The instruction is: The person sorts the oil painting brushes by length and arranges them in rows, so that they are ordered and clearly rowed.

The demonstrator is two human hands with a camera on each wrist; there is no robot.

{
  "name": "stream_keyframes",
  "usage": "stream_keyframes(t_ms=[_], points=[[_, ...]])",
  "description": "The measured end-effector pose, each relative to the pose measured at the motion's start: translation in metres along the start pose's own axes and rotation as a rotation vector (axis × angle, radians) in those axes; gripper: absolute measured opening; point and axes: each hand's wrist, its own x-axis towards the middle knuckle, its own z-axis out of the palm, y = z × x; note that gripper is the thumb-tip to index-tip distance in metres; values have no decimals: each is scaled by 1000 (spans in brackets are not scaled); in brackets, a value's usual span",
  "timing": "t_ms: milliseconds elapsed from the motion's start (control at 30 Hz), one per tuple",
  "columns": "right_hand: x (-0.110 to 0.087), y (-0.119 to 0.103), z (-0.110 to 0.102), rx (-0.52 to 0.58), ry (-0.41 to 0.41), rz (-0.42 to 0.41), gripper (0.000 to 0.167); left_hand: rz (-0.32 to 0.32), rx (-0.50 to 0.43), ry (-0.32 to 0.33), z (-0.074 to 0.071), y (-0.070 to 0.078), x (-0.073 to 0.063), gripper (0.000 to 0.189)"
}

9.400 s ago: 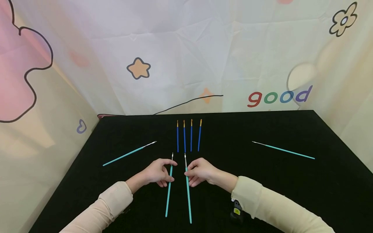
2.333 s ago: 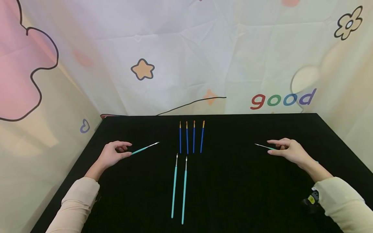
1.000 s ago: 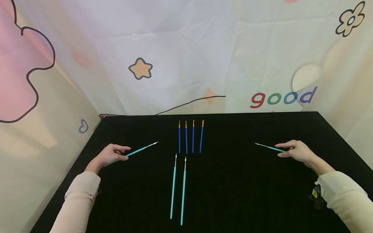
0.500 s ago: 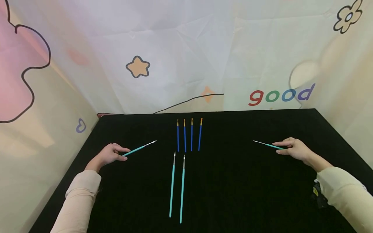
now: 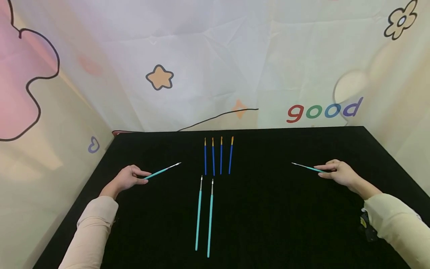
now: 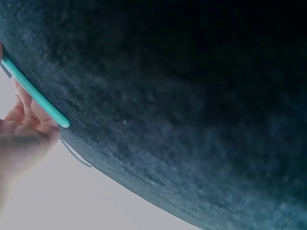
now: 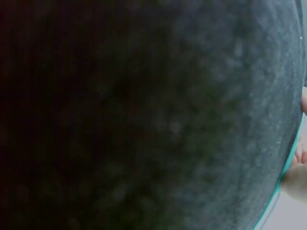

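Note:
On the left of the black table, my left hand (image 5: 127,177) pinches a teal-handled paintbrush (image 5: 161,171) between thumb and fingers, its pale tip pointing inward and away. The left wrist view shows the handle's rounded end (image 6: 62,122) beside my palm. Over on the right, my right hand (image 5: 342,174) pinches a matching paintbrush (image 5: 307,167) by its handle, tip toward the middle; my hand hides the rear part. In the right wrist view only a strip of that teal handle (image 7: 291,155) and some fingertips show at the edge.
Two more teal paintbrushes (image 5: 198,220) (image 5: 210,226) lie near the middle, side by side, tips away from me. Behind them several blue paintbrushes (image 5: 213,160) stand in a row. A printed curtain (image 5: 215,67) hangs behind the black table (image 5: 275,224).
Earlier my hands were on the two middle teal brushes; those were let go. Both hands moved outward and took hold of the outer brushes. Over the last half second they barely moved.

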Motion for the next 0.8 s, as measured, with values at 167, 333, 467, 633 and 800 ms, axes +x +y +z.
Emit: stream_keyframes(t_ms=[167, 333, 467, 633, 800], points=[[1, 1, 0, -3, 3, -3, 43, -4, 10, 17, 2, -3, 2, 27], [1, 1, 1, 0, 16, 2, 41, -11, 19, 37, 3, -3, 5, 25], [0, 0, 4, 6, 36, 18, 41, 17, 62, 54, 3, -1, 5, 20], [0, -3, 5, 4, 44, 25, 39, 52, 98, 80, 3, 1, 4, 16], [0, -3, 6, -19, 73, -4, 34, 85, 112, 108, 3, 1, 5, 11]])
